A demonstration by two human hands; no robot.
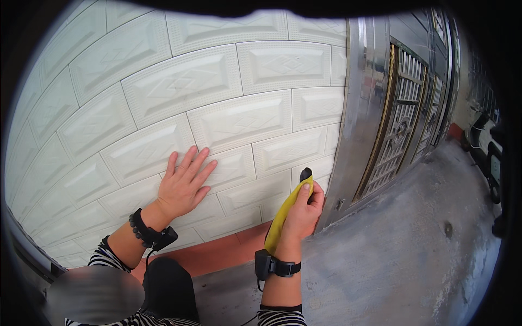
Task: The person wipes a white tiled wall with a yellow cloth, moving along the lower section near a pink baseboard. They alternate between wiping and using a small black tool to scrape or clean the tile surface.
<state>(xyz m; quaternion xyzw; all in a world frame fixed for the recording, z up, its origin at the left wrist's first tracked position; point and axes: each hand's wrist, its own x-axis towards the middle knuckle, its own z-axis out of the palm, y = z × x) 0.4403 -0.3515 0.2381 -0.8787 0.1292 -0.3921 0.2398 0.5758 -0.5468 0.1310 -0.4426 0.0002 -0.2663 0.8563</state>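
My left hand (182, 183) lies with fingers spread against a wall of white embossed tiles (240, 118). Nothing is held in it. Farther right and a little lower, my right hand (304, 214) pinches a yellow cloth (287, 210) between thumb and fingers. A black end (306, 174) pokes out above the fingertips; whether it is part of the cloth cannot be told. The cloth hangs down along the wrist, close to the tiles near the metal door frame.
Beside the tiles stands a stainless steel door (399, 122) with barred panels. Red base tiles (232, 248) run along the wall's foot above a grey concrete floor (367, 265). A partly seen vehicle (485, 150) is at far right. Both wrists carry strapped black devices with cables.
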